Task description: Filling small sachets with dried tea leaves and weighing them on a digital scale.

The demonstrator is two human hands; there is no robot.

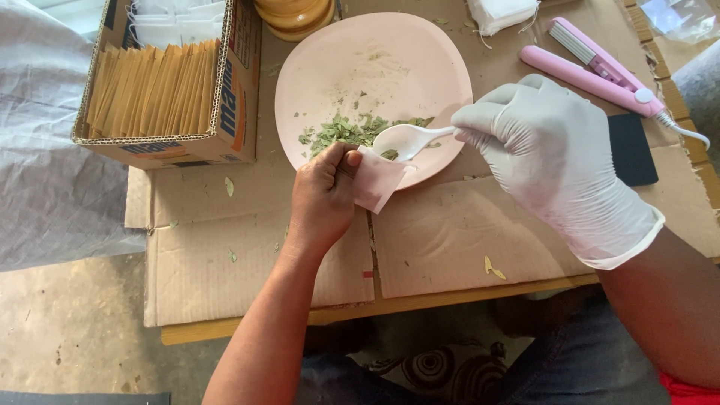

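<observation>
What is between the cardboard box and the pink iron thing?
In the head view, the pink plate with dried green leaf bits lies between them.

Cardboard (450, 240) near side free; plate (420, 52), box (161, 146) block beyond.

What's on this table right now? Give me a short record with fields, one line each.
left hand: bare, pinching a small white pouch open at the plate's edge
right hand: gloved, holding a white plastic spoon over the pouch
plate: pink, with crushed green leaves
left side: cardboard box of tan envelopes
right side: pink heat sealer
surface: flattened cardboard
</observation>
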